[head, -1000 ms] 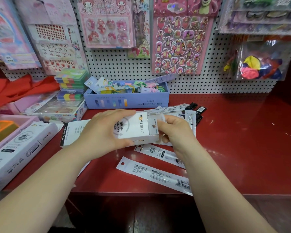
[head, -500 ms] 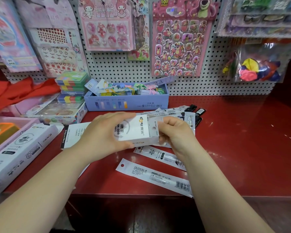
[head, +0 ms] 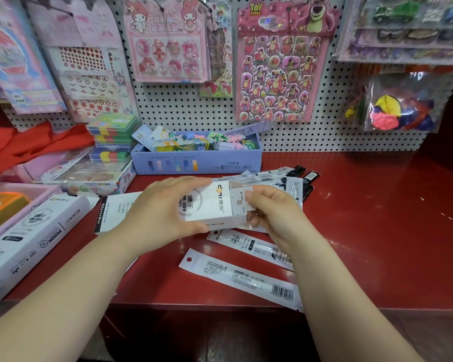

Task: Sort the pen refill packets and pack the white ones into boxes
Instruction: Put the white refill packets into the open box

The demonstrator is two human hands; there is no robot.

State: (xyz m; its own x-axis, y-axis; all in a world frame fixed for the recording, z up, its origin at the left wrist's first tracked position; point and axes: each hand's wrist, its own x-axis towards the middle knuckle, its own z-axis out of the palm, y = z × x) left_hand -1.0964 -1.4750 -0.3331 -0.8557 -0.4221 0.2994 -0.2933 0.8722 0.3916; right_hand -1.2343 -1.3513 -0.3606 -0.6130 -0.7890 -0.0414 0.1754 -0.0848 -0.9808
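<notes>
Head view: white box held level while packets go in at its open end

Head camera, the only view. The left hand (head: 157,212) wraps its fingers and thumb round the small white box (head: 212,205) and holds it just above the red shelf (head: 377,218), with the open end turned toward the other hand, probably so the mouth stays steady. The right hand (head: 272,212) has its fingers curled and pinches a bundle of white packets (head: 242,202) whose hole-punched tops stick out of that mouth (how deep they sit is hidden by the box).

Two loose white packets lie on the shelf below the hands: one (head: 249,245) partly under the right wrist, another (head: 241,279) near the front edge, both within easy reach for packing. Behind the box is a mixed pile of packets (head: 270,176), with black packets (head: 306,178) at its far right end, seemingly set apart from the white ones.

At the left lies a long white box (head: 29,239), and a flat white carton (head: 113,212) lies under the left wrist. A blue box (head: 196,163) of trinkets stands against the pegboard (head: 183,105).
</notes>
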